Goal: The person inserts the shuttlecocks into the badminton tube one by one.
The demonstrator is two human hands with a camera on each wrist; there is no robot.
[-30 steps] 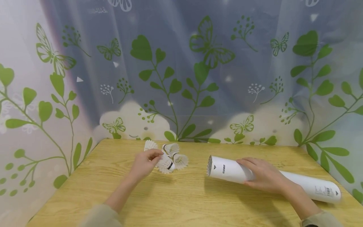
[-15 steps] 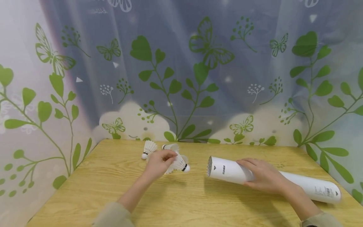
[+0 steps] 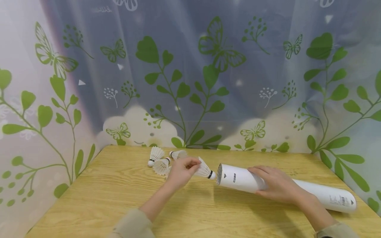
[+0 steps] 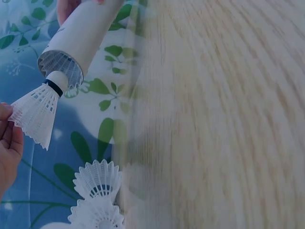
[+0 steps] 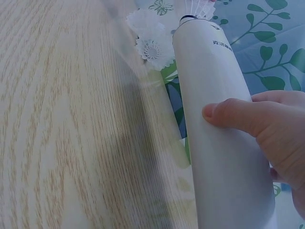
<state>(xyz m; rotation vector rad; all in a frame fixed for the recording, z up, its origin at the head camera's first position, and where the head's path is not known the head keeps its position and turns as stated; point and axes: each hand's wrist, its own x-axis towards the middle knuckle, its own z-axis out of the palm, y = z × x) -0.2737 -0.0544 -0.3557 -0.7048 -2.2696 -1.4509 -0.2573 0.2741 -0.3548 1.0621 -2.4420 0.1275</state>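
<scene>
My left hand (image 3: 183, 172) pinches a white shuttlecock (image 3: 204, 169) by the rim of its skirt. Its rounded cork, banded in black, points at the open end of a long white tube (image 3: 238, 178). In the left wrist view the cork of this shuttlecock (image 4: 40, 107) overlaps the tube's mouth, and another shuttlecock's skirt (image 4: 71, 71) shows inside the tube (image 4: 88, 36). My right hand (image 3: 279, 185) grips the tube around its middle, thumb on one side and fingers over the top. The tube's left end is slightly raised above the table.
Several loose shuttlecocks (image 3: 161, 166) lie on the wooden table (image 3: 104, 198) behind and left of my left hand, one partly hidden by it. A curtain (image 3: 190, 82) printed with green leaves and butterflies hangs along the table's back edge.
My left hand has lifted a shuttlecock from the group and carried it rightward, cork first, up to the tube's mouth. My right hand and the tube have stayed in place.
</scene>
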